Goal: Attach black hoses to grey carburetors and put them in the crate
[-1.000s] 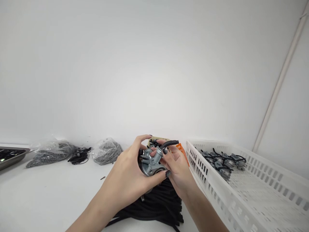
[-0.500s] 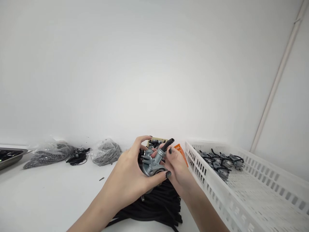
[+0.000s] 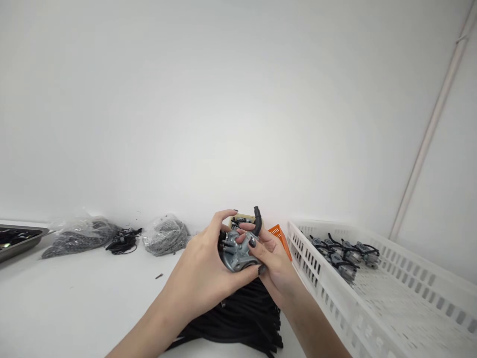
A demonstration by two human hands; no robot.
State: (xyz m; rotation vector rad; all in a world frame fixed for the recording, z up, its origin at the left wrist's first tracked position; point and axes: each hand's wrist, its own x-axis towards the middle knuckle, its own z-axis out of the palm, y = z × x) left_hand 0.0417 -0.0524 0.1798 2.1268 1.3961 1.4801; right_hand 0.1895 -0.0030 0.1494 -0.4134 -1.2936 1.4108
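I see the left hand (image 3: 203, 271) and right hand (image 3: 276, 261), fingers clamped on a metal carburetor (image 3: 235, 257) above black tubes (image 3: 238, 318); white tabletop (image 3: 93, 303), crate (image 3: 346, 304) right, pale wall (image 3: 238, 109) far.

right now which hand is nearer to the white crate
Right. The right hand is at the metal part, just left of the white crate; the left hand grips that part's opposite side, farther from the crate.
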